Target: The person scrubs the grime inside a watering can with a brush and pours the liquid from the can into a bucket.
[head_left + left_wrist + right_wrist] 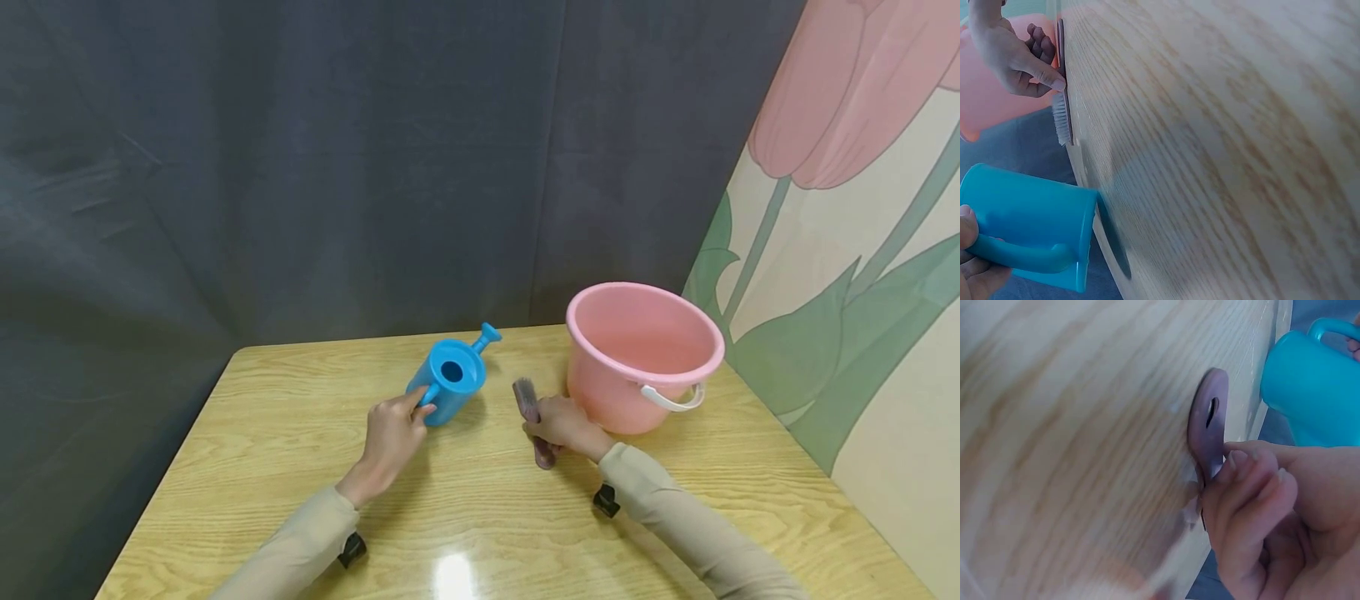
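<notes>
We see the blue watering can (453, 400) well left of the pink bucket (603, 396); the left hand (393, 435) holds it, fingers (986, 282) curled round its handle (1022, 254); just left of the bucket we see the brush (528, 403), pinched in the narrowed fingers of the right hand (564, 421); the bucket stands on the bench (487, 508), its white bail (670, 404) on its near side; a dark curtain (375, 167) hangs behind it.

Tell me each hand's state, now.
Left hand: gripping the can by its handle.
Right hand: holding the brush.
</notes>
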The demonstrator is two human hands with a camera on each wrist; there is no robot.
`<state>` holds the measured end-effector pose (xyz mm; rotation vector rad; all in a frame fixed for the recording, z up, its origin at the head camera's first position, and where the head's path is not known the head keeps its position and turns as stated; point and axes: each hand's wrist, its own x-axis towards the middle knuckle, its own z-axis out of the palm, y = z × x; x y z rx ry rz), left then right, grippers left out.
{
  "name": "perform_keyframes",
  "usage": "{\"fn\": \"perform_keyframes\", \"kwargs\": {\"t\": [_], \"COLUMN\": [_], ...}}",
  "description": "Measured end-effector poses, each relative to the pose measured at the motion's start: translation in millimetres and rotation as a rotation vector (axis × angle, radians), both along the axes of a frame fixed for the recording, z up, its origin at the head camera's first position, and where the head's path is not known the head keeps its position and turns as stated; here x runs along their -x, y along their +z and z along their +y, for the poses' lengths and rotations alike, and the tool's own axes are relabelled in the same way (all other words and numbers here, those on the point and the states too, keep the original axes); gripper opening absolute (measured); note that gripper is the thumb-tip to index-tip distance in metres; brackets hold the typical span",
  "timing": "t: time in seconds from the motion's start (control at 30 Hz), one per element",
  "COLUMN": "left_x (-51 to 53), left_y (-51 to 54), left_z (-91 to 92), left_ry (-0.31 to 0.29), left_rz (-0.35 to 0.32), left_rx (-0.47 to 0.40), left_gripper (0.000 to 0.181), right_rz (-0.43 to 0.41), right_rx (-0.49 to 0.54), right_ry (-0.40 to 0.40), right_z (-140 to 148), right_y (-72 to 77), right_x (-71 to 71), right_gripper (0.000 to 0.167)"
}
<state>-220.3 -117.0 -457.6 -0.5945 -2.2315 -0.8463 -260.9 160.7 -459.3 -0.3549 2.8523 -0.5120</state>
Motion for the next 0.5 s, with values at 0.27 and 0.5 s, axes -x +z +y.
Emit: {"fn": "perform_keyframes", "kwargs": {"t": [0.27, 0.5], "left_x": [-2.1, -2.3], "left_y": [-1.1, -1.3], "left_z": [-0.8, -2.4], "left_ry": [-0.005, 0.005], "left_rz": [-0.029, -0.041], "left_rx": [-0.015, -0.024], "left_gripper": [0.026, 0.029], "right_rz": [0.013, 0.216], "right_rx": [-0.005, -0.028], "right_ry": [-0.008, 0.027], "right_z": [0.7, 1.3], "right_y": [4.2, 18.4], "right_x": [-3.2, -8.8], "right_gripper": [0.038, 0.036]}}
